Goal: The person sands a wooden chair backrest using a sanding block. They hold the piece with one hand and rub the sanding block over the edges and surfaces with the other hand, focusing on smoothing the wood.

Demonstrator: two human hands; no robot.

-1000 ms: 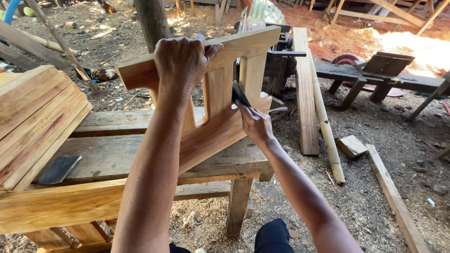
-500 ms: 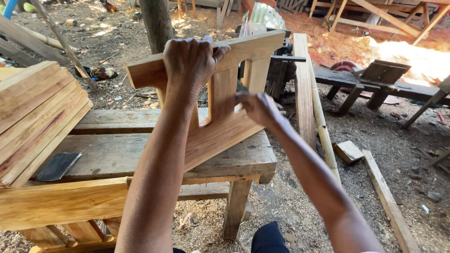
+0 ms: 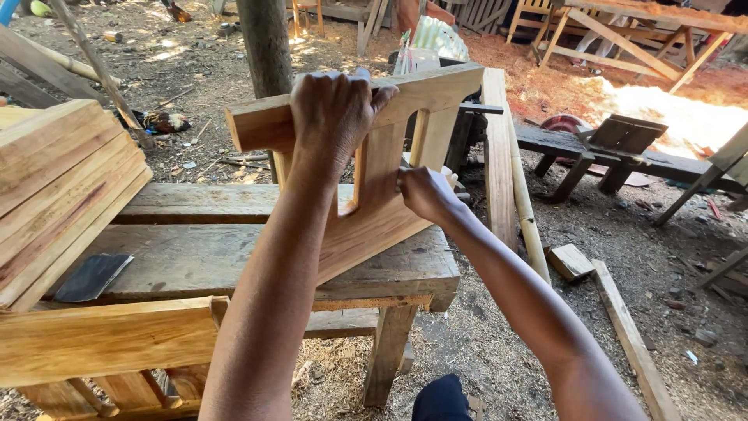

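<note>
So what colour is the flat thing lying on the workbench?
Dark grey, almost black. The flat thing lies on the weathered workbench, seen in the head view.

Bare forearms, no sleeves, dark trousers [image 3: 441,398]

The frame [image 3: 389,156] I grip is pale honey wood with fine straight grain. My bench [image 3: 234,257] is weathered grey. The stacked boards [image 3: 62,187] run yellow with reddish streaks. Sawdust [image 3: 662,101] glows orange-white.

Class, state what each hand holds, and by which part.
The left hand grips the pale wooden slatted frame by its top rail. The right hand presses an upright slat.
</note>
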